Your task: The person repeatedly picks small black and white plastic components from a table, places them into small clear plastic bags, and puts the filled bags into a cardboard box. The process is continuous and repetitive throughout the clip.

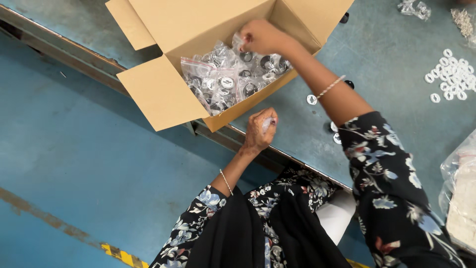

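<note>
An open cardboard box (153,94) sits at the edge of the grey-green table (386,54). Inside lie clear plastic bags (223,79) with red zip strips, filled with round black and white parts. My right hand (260,35) reaches into the box and pinches the top of one clear bag. My left hand (259,130) hovers just in front of the box's near corner, over the table edge, its fingers closed around a small clear or white piece (268,123) that I cannot make out.
A heap of white rings (451,74) lies at the right of the table. A loose ring (311,99) and a small black part (350,83) lie near my right forearm. A clear bag (461,188) sits at the right edge, crumpled plastic (414,7) at the top. Blue floor (74,164) lies below.
</note>
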